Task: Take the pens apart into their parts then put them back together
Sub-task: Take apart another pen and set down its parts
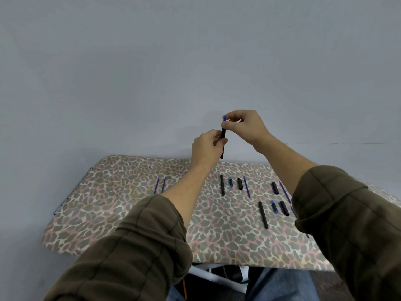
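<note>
Clamping black pen barrel (222, 152) upright, mid-length, in curled left hand (206, 148) grip, in the air above far edge of worktop (121, 213); pinching blue tip (224, 118) at barrel's top end in right hand (245, 127) grip.

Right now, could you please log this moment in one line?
left hand: grips black barrel | right hand: pinches blue end | other parts on board

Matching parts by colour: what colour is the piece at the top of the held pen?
It is blue: the piece tops a black barrel. Head view.
</note>
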The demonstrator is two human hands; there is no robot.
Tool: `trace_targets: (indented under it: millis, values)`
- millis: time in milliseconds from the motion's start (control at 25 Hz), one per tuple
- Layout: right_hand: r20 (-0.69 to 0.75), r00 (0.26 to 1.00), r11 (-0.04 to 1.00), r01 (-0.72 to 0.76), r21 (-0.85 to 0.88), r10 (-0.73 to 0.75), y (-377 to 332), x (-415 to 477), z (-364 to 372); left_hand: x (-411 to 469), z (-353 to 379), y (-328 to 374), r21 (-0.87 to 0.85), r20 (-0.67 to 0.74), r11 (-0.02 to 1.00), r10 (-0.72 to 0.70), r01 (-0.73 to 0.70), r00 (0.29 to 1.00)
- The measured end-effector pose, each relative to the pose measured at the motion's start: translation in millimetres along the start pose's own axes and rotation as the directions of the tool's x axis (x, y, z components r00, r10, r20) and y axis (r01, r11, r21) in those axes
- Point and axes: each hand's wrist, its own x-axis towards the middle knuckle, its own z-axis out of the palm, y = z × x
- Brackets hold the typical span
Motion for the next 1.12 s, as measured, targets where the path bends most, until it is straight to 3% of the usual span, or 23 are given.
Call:
trace_targets:
  millis: [400, 640, 960, 1120]
  values:
    - [-0.031, 0.999, 1.0, 0.014, 0.002, -0.014, 0.2, 0.6, 1.5, -2.0, -1.2, -2.7, -0.06, 0.036, 0.998, -0.011, 0.013, 0.999]
    - [0.033, 0.999, 1.0, -0.01, -0.016, 0.011, -2.4, 1.3, 0.1, -1.4, -0.3, -3.1, -0.035, 0.029, 0.999, -0.009, 0.01, 1.0]
    - [-0.082, 0.996, 0.998, -0.046, -0.05, 0.041, -6.7, 0.4, 3.0, 3.1, 1.7, -0.3, 0.021, -0.018, 0.999, 0.027, -0.027, 0.999]
    - [-0.053, 0.997, 0.998, -0.058, -0.023, 0.056, -3.7, -0.5, -4.4, 4.3, 10.5, -1.1, 0.014, -0.024, 1.0, 0.02, -0.019, 1.0]
